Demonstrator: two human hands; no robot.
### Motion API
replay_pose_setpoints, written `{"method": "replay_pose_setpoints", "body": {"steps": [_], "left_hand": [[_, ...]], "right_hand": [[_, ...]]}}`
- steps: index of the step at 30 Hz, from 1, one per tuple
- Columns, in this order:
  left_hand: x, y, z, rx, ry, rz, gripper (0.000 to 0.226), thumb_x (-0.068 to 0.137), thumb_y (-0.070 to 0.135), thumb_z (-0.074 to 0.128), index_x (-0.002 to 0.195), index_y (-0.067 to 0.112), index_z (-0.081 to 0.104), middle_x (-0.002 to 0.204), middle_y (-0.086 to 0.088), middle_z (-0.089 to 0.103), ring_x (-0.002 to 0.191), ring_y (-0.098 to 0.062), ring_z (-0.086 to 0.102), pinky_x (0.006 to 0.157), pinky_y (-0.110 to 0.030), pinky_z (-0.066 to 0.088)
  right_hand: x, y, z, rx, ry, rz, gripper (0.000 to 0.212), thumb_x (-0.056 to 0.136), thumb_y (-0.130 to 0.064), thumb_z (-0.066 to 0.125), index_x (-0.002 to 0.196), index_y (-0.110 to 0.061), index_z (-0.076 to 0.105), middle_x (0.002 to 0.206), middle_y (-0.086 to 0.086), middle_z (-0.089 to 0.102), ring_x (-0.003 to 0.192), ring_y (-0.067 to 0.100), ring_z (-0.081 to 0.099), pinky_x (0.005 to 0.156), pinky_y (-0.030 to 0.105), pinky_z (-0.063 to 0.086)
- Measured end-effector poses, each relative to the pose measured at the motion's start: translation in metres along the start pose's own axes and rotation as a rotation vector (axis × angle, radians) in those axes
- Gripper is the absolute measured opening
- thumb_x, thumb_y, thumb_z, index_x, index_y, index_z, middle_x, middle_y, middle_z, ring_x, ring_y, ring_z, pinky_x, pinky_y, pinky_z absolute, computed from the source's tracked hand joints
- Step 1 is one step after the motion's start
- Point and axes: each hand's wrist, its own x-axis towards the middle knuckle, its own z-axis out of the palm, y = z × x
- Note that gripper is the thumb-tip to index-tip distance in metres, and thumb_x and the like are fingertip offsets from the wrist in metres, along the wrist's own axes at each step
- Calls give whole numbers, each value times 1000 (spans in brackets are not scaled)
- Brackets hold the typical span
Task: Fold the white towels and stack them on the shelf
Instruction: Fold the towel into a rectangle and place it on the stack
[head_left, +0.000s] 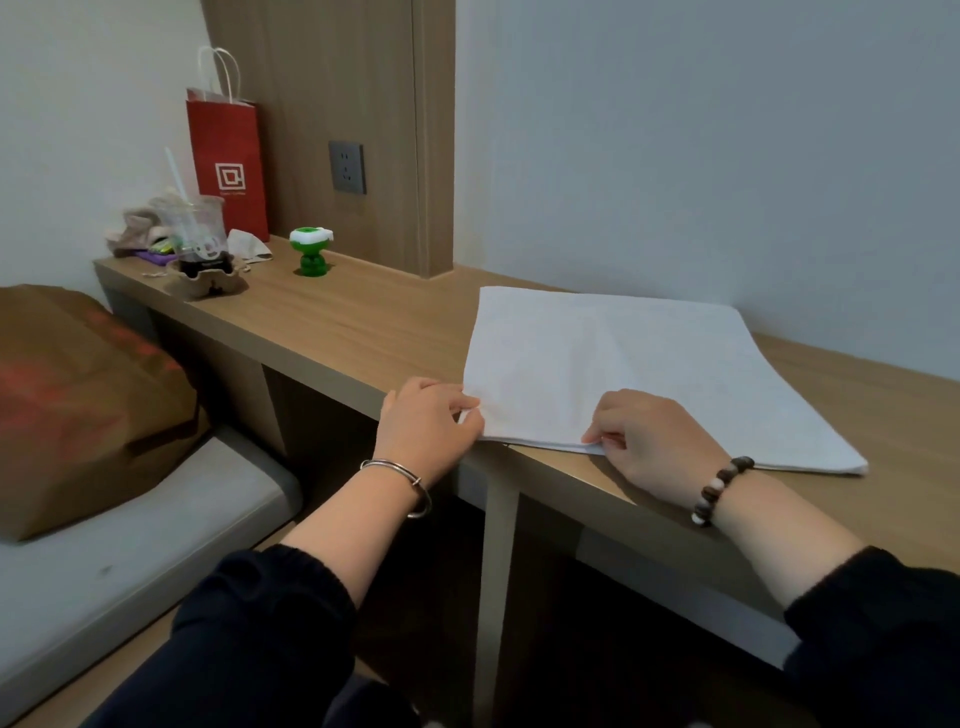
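A white towel (623, 364) lies flat and folded in layers on the wooden desk (363, 322), its near edge along the desk's front. My left hand (426, 426) pinches the towel's near left corner, just past the desk edge. My right hand (649, 441) pinches the near edge of the towel further right, with the fingers curled on the layers. No shelf is in view.
At the desk's far left stand a red paper bag (226, 161), a plastic cup with a straw (200, 234) in a holder, and a small green and white object (310, 252). A wall socket (347, 167) sits behind. A brown bag (78, 395) lies on a grey cushion (130, 561) at left.
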Motion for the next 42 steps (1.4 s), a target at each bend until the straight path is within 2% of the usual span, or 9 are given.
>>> {"method": "replay_pose_setpoints", "body": {"steps": [8,13,16,19,23,26,30,36,42], "left_hand": [[4,2,-6,115,30,-10,30,88,27,48,108,29,70,120,12,63,119,-15,42,104,-43,34],[17,26,-9,548,1,20,28,88,26,47,107,29,67,132,7,52,130,-21,34,107,-50,24],[25,59,10,374,-44,184,38,96,30,40,131,27,53,148,3,39,136,-23,30,111,-43,25],[23,92,35,169,-253,154,45,100,34,30,144,24,34,150,1,36,139,-26,26,113,-44,21],[20,96,53,384,-366,133,52,98,47,15,149,34,13,159,6,10,145,-25,7,111,-58,6],[21,92,54,399,-391,120,55,96,52,12,149,40,8,159,10,1,146,-24,0,110,-62,2],[20,92,52,410,-403,92,54,95,52,12,148,41,9,159,10,2,146,-25,0,109,-64,0],[42,92,34,373,-380,-75,35,96,39,22,121,27,44,130,0,48,125,-30,38,102,-67,15],[43,86,56,328,-221,27,53,94,53,19,140,29,29,145,-3,34,134,-26,29,108,-60,17]], "right_hand": [[-21,30,-10,180,84,187,8,87,-19,68,90,-19,75,85,-14,56,79,2,52,66,6,35],[-27,41,-9,168,71,221,11,87,-22,69,95,-20,75,86,-17,55,77,-3,48,65,5,34],[-24,38,-6,163,77,199,12,87,-20,69,96,-18,76,86,-16,55,76,-2,48,65,5,32],[-26,39,-4,146,80,179,15,89,-20,66,101,-19,75,89,-13,55,82,3,48,68,5,30],[-32,47,-7,151,52,157,16,92,-28,61,96,-21,75,88,-15,54,79,-1,48,67,5,31],[-41,72,-17,46,91,387,29,94,-31,52,74,-15,64,81,-6,56,72,8,50,62,22,38],[-45,83,-18,-242,57,624,23,94,-28,40,73,-17,42,75,-1,47,64,15,43,52,28,28],[-40,53,-17,-188,-111,453,26,92,-34,38,73,-19,45,69,-4,50,59,13,45,51,25,31],[-12,46,-32,-56,-264,444,36,90,-24,45,56,-14,43,53,-1,41,51,19,39,49,26,29]]}}
